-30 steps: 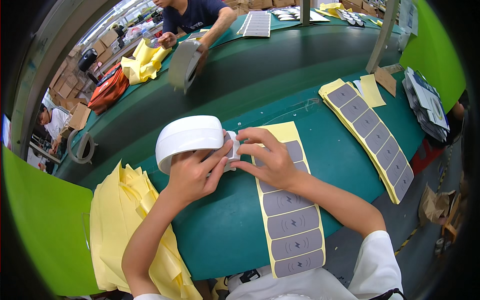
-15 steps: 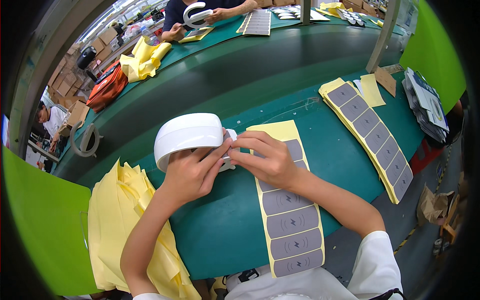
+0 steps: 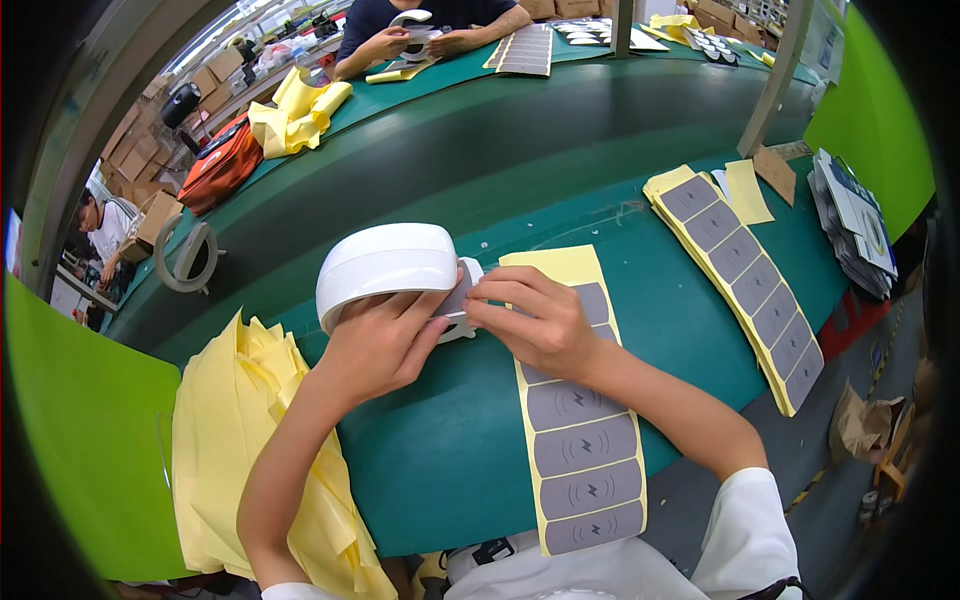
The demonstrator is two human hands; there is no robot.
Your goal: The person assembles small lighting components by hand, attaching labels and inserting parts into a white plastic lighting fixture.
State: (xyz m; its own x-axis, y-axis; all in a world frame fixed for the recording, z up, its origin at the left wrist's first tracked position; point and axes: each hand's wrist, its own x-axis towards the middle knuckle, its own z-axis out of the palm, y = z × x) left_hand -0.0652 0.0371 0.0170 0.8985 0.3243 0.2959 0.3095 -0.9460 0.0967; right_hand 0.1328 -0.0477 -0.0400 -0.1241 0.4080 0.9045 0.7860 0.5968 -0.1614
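Observation:
My left hand (image 3: 375, 345) is wrapped round a glossy white curved lamp-like device (image 3: 385, 262), its rounded top tilted up. A grey patch (image 3: 455, 297) shows on the flat end piece of the device, beside my left thumb. At that end's right edge, my right hand (image 3: 540, 320) is closed in a pinch. Whatever its fingertips hold, if anything, is hidden. Beneath my right hand and wrist lies a yellow-backed sheet of grey stickers (image 3: 588, 442) with lightning marks, its upper stickers partly covered.
Crumpled yellow backing paper (image 3: 250, 450) is heaped at left. More sticker sheets (image 3: 745, 270) lie stacked at right, near a pile of leaflets (image 3: 853, 222). Beyond the dark green belt (image 3: 480, 145), a co-worker (image 3: 430, 30) handles a similar white device. A grey-white ring (image 3: 188, 258) stands far left.
My right fingertips have drawn slightly right, away from my left thumb, baring more of the grey patch. Across the belt, the co-worker's white device is lower. The whole view has shifted a little.

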